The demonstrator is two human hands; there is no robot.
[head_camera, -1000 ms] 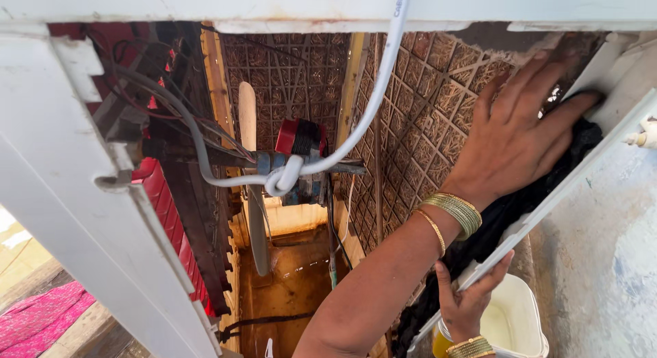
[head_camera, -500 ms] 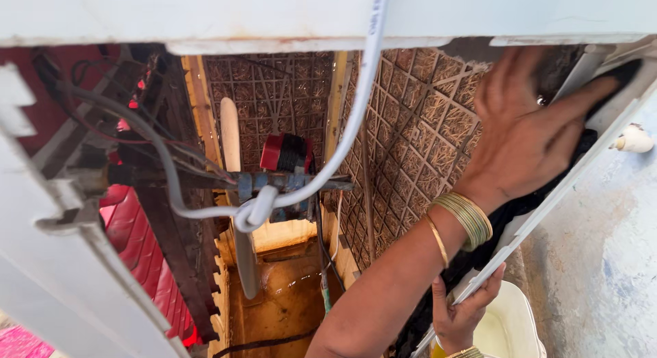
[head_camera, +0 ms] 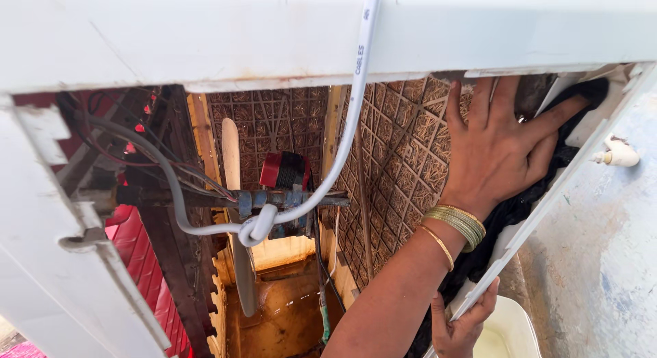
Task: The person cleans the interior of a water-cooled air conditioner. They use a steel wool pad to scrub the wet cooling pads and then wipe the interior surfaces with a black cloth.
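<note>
Left hand (head_camera: 503,149) flat, fingers spread, pressing black cloth (head_camera: 571,136) on straw pad (head_camera: 404,166) inside cooler, right hand (head_camera: 462,327) clamped on white frame edge (head_camera: 547,201) below, bangles on wrist, white cable (head_camera: 342,149) across fan motor (head_camera: 284,173).

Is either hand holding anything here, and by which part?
The right hand grips the white panel frame at its lower edge. The left hand presses flat on a black cloth without gripping it.

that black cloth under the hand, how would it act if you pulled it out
The black cloth would likely be floppy: it hangs in loose folds beside the mesh pad. Probably light, flattening under one hand. It may snag on the frame edge.
</note>
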